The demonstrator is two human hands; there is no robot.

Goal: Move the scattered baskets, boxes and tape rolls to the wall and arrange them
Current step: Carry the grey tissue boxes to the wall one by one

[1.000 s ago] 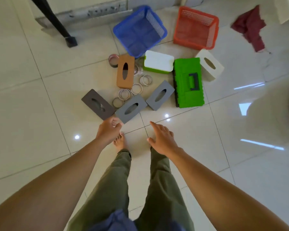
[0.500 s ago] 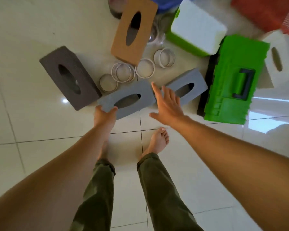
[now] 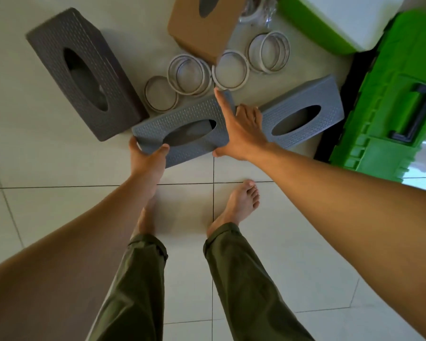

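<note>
Grey box [image 3: 190, 134] now seemingly against right hand [image 3: 242, 134]

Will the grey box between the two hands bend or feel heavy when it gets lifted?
Probably stiff: the grey box shows straight edges where the left hand grips its corner. Likely light, since its oval hole shows a hollow inside. It might slip, as the right hand only presses its end.

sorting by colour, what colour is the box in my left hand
The tissue box is grey; head view.
</note>
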